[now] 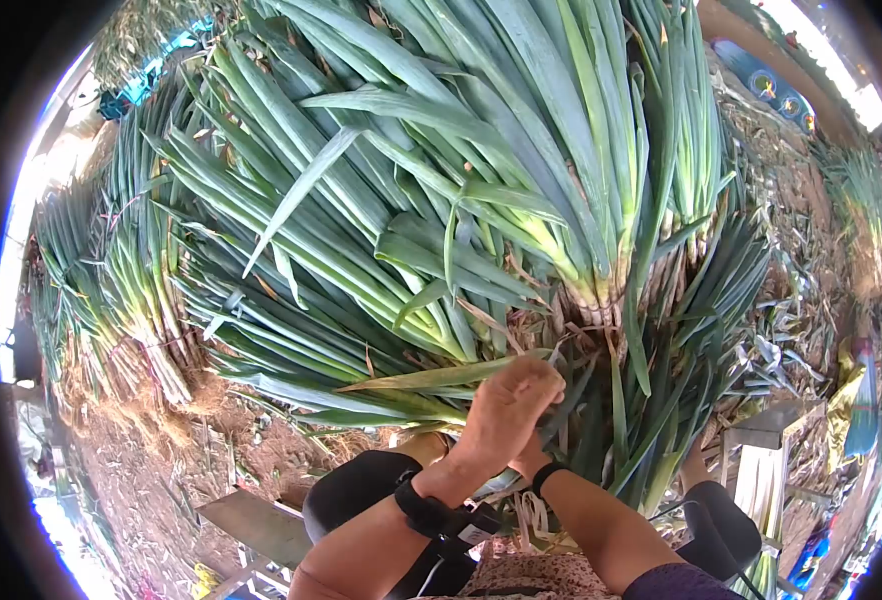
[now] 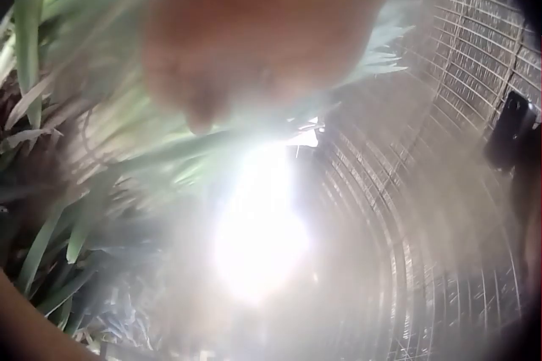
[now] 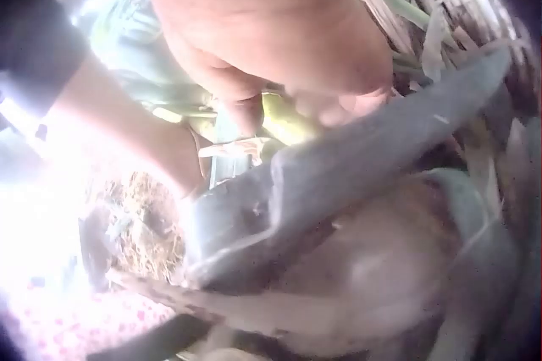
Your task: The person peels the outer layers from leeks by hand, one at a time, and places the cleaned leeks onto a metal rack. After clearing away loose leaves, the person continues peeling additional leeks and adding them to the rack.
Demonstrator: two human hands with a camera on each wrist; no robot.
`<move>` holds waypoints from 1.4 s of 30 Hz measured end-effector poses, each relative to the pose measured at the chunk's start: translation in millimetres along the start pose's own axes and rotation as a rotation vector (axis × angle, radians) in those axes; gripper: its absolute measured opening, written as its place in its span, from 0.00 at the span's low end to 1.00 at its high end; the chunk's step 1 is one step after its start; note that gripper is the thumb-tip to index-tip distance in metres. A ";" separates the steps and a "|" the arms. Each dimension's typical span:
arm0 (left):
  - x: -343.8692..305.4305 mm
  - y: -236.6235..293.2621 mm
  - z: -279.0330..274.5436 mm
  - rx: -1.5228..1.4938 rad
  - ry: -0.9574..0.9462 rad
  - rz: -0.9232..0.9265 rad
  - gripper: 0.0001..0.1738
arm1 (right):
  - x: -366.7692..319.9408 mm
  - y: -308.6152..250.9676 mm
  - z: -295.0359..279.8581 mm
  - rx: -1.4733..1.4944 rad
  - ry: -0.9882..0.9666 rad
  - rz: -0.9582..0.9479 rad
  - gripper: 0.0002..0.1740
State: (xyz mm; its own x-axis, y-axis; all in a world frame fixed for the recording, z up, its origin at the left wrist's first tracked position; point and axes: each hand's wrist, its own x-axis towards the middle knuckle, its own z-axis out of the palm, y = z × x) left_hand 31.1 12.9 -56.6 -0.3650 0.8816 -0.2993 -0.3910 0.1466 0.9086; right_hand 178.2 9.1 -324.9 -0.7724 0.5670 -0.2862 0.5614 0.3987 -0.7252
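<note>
In the head view my left hand (image 1: pixel 511 415) is in front of my lap, fingers curled in at the edge of a large heap of leeks (image 1: pixel 441 150). A thin leaf strip (image 1: pixel 558 350) shows at its fingertips. Under it, my right hand (image 1: pixel 531 457) is mostly hidden. The right wrist view has the right hand (image 3: pixel 262 22) with its fingers bent around a pale green leek stalk (image 3: pixel 284 120). Below that hand a broad grey strip (image 3: pixel 364 158) crosses diagonally. Fibrous roots (image 3: pixel 144 225) show beside it. The left wrist view is blurred and glaring.
More leek bundles with pale roots (image 1: pixel 176 385) stand at the left, and another bundle (image 1: pixel 866 230) at the far right. Metal benches (image 1: pixel 256 525) flank my knees. Leaf scraps (image 1: pixel 771 360) litter the ground. A curved grid (image 2: pixel 466 31) fills the right of the left wrist view.
</note>
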 end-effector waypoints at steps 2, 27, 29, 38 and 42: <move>-2.7 3.3 3.8 0.064 -0.047 -0.033 0.10 | -1.7 -4.8 -13.4 0.010 0.055 -0.046 0.29; -48.8 27.5 34.5 0.686 -1.159 0.023 0.18 | -96.6 -181.2 -274.8 0.361 0.073 -0.087 0.26; -41.4 38.0 22.0 0.144 -0.678 -0.043 0.15 | -108.4 -172.7 -278.1 0.425 0.146 -0.100 0.26; 10.2 14.9 56.6 -0.543 -0.305 0.215 0.23 | -132.4 -145.5 -206.0 0.106 0.291 0.003 0.30; 6.0 17.6 61.8 -0.554 -0.473 0.099 0.23 | -107.6 -158.7 -225.4 0.812 0.462 -0.254 0.37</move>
State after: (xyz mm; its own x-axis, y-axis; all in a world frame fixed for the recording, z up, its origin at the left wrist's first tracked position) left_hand 74.2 48.5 -24.4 -0.0656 0.9967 0.0477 -0.7904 -0.0811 0.6073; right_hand 239.2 47.3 -37.8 -0.5519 0.8293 0.0875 -0.1162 0.0275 -0.9928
